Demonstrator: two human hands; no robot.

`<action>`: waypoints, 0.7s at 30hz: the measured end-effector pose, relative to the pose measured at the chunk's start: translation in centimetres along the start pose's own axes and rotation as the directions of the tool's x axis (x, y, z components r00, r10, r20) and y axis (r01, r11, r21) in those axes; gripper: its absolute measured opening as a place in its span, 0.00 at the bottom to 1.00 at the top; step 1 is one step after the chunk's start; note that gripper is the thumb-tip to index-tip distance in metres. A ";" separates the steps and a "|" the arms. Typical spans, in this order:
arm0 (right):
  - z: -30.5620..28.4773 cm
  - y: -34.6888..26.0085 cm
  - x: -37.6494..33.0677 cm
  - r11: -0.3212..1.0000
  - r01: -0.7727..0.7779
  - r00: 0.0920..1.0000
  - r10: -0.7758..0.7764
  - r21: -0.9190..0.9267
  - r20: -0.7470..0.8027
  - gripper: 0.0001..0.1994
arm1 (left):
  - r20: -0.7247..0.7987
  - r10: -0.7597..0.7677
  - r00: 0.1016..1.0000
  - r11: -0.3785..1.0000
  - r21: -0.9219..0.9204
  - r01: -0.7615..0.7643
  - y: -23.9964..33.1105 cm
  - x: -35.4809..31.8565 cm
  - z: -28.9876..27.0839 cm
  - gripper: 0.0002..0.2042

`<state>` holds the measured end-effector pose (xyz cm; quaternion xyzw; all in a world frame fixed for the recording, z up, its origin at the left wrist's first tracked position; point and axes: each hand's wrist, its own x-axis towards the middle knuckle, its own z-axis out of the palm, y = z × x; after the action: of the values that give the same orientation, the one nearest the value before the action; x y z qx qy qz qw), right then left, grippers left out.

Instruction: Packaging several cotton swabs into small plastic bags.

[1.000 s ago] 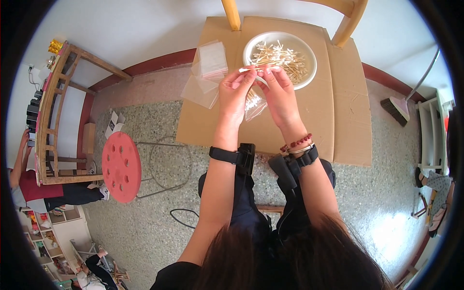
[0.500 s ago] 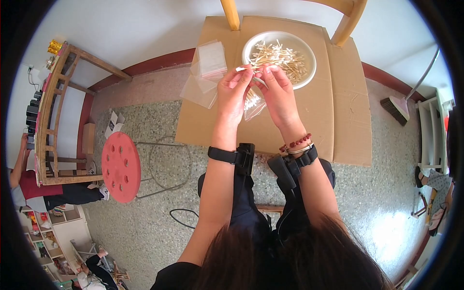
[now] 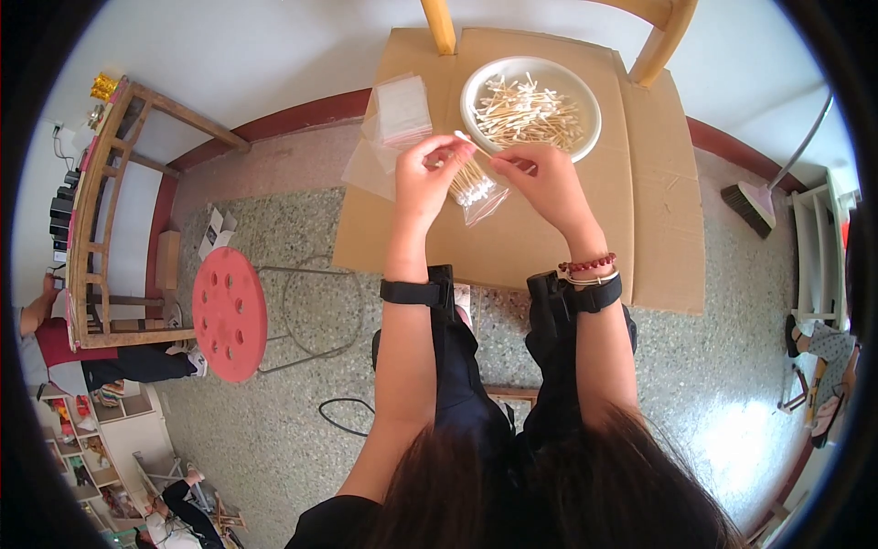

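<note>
My left hand (image 3: 426,176) pinches a cotton swab (image 3: 481,150) near one white tip, between thumb and fingertips. At the swab's other end are the closed fingertips of my right hand (image 3: 545,174). Between and below the hands, a small clear plastic bag (image 3: 486,209) lies on the cardboard with a bundle of cotton swabs (image 3: 470,183) in it. Its upper part is hidden by my left hand. Just beyond my right hand stands a white round bowl (image 3: 593,137) with a loose heap of wooden-stemmed swabs (image 3: 530,110).
Flat clear bags (image 3: 402,110) lie at the left of the cardboard sheet (image 3: 594,247). A wooden chair (image 3: 651,55) stands at its far edge. Left on the floor is a red stool (image 3: 229,313); a broom (image 3: 752,206) leans at the right. Other people are at the far left and right edges.
My hands have come apart and back toward me, uncovering the bagged swabs. The swab now slants between them; earlier the fingertips were together in front of the bowl.
</note>
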<state>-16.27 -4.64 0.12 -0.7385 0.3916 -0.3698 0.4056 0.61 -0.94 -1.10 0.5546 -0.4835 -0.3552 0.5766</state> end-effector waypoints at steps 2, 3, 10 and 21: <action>-0.8 0.9 -0.3 0.999 -0.049 0.999 0.049 0.002 -0.004 0.07 | 0.024 -0.027 0.999 0.979 0.204 0.022 -0.2 -0.4 0.3 0.13; -1.3 1.3 -0.5 0.995 -0.096 0.995 0.096 0.008 -0.007 0.07 | 0.110 0.013 0.994 0.922 0.383 -0.054 -0.5 -0.6 0.5 0.15; -3.4 1.0 -0.6 0.953 -0.235 0.952 0.186 0.192 0.242 0.05 | 0.329 -0.091 0.940 0.777 0.614 -0.140 -1.7 -1.6 -0.1 0.14; -3.3 1.7 -0.8 0.945 -0.325 0.865 0.282 0.034 0.416 0.05 | 0.253 -0.187 0.949 0.866 0.499 0.038 -0.7 -1.4 0.1 0.10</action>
<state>-19.91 -5.63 -0.29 -0.7062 0.3908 -0.1598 0.5684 0.24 0.24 -2.04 0.6508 -0.6038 -0.3331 0.3177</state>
